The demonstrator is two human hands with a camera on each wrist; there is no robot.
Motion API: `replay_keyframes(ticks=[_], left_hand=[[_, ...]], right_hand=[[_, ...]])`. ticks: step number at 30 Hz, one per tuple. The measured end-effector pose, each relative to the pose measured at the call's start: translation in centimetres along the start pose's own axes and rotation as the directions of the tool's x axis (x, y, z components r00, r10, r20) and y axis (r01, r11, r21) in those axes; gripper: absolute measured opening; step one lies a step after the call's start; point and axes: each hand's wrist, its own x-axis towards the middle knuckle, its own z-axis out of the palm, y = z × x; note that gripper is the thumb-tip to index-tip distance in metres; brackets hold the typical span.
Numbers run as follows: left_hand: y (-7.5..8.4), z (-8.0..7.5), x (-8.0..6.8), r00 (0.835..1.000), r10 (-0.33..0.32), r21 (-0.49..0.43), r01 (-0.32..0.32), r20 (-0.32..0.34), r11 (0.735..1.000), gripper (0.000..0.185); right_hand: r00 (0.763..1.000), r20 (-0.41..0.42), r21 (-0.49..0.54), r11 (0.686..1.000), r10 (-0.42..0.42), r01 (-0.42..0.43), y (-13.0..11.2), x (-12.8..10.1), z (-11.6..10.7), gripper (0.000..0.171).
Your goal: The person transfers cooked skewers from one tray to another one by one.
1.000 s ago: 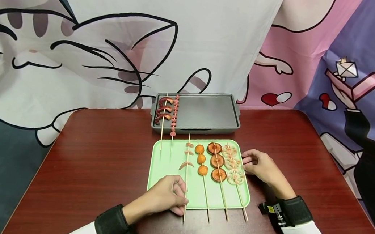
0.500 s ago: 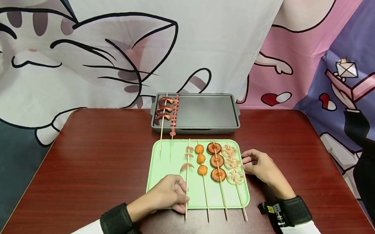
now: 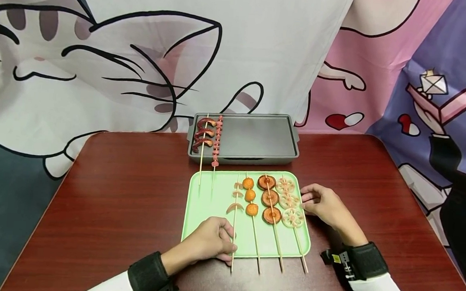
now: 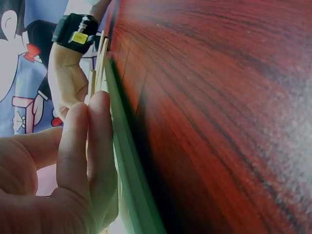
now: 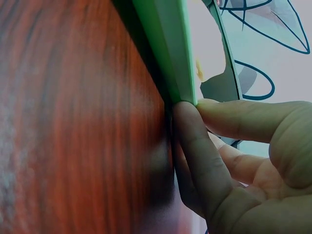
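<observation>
Lower centre of the head view: the left hand [image 3: 210, 240] rests on the near edge of the green tray [image 3: 208, 207], fingers curled, thumb and fingertips pinching the bare stick of the pale-slice skewer [image 3: 234, 217]. The grip sits on the food-free end, which overhangs the tray's near rim, so the hand has clear wood to hold.

To the right lie three more skewers, parallel and stick-ends toward the person: the orange-ball skewer [image 3: 251, 205], the brown-disc skewer [image 3: 271, 207] and the lotus-slice skewer [image 3: 289, 208].

Right of centre, the right hand [image 3: 324, 206] is loosely curled against the tray's right rim; the right wrist view shows fingertips pressed to the rim [image 5: 168, 44], apparently steadying the tray. It grasps nothing.

Upper centre: the grey griddle pan [image 3: 257, 140] abuts the tray's far side on the red-brown table [image 3: 112, 191]. Two loaded skewers [image 3: 209, 137] occupy its left end, sticks reaching back over the tray.
</observation>
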Motion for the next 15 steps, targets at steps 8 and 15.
replay_keyframes(ticks=[8, 15], left_hand=[[0.08, 0.15, 0.30, 1.000, -0.022, 0.037, 0.021, 0.020, 0.999, 0.025], [0.01, 0.21, 0.34, 1.000, -0.023, 0.057, 0.022, 0.017, 0.998, 0.024]], right_hand=[[1.000, 0.005, 0.010, 1.000, 0.005, -0.005, 0.00, 0.08, -0.06, 0.041], [1.000, 0.001, 0.002, 1.000, 0.014, -0.014, -0.05, 0.00, -0.04, 0.042]])
